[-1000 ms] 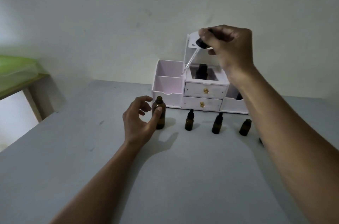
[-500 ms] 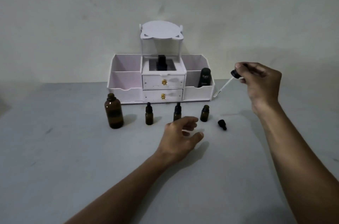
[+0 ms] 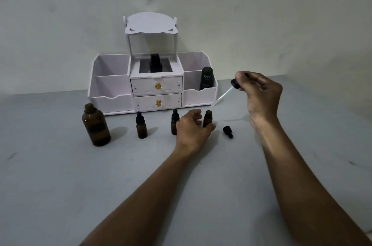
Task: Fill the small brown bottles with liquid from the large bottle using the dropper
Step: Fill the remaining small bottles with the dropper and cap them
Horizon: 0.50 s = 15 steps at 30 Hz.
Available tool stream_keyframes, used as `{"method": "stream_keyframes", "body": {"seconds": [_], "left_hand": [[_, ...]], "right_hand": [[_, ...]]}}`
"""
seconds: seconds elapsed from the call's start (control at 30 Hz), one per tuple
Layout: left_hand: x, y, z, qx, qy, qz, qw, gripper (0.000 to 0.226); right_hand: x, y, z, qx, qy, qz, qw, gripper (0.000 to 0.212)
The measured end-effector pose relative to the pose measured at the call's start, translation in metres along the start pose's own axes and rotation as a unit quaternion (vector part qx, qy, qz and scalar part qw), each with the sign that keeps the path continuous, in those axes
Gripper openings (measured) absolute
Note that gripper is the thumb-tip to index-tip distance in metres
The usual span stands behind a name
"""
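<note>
Head view: your right hand [image 3: 261, 94] pinches the dropper [image 3: 227, 92] by its black bulb, glass tip slanting down towards the white organiser [image 3: 112, 92] at the back of the tabletop [image 3: 60, 185]. Your left hand [image 3: 191, 130] reaches in front of the organiser, fingers [image 3: 196, 116] loosely curled and closing around nothing yet, thumb just beside the uncapped small brown bottle [image 3: 207, 118]. That bottle's cap [image 3: 227, 131] lies on the tabletop to its right. Two more small bottles, one [image 3: 141, 125] near the organiser's lower drawer and one [image 3: 174, 121] partly behind your left hand, wear their dropper caps. The large bottle [image 3: 96, 125] stands open off the organiser's left corner. Judging by this, filling has barely begun: one bottle stands ready, two remain sealed, and no liquid level is readable through the dark glass.
</note>
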<state>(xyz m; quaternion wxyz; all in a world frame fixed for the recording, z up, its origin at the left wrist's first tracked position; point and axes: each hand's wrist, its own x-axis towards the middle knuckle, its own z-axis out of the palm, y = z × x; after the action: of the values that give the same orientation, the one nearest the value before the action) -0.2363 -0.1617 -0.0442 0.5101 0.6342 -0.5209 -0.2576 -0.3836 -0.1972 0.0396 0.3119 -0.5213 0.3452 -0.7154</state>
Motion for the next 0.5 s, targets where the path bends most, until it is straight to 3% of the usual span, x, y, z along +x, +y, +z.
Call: {"method": "stream_keyframes", "body": {"seconds": [0.37,0.5], "left_hand": [[0.003,0.002,0.001,0.022,-0.007,0.035,0.999,0.036],[0.002,0.003,0.000,0.036,-0.004,0.047,0.998,0.034]], "right_hand": [[-0.003,0.012,0.010,-0.070,-0.055,-0.027,0.996,0.003],[-0.003,0.015,0.017,-0.101,-0.055,-0.051,0.992,0.010]]}}
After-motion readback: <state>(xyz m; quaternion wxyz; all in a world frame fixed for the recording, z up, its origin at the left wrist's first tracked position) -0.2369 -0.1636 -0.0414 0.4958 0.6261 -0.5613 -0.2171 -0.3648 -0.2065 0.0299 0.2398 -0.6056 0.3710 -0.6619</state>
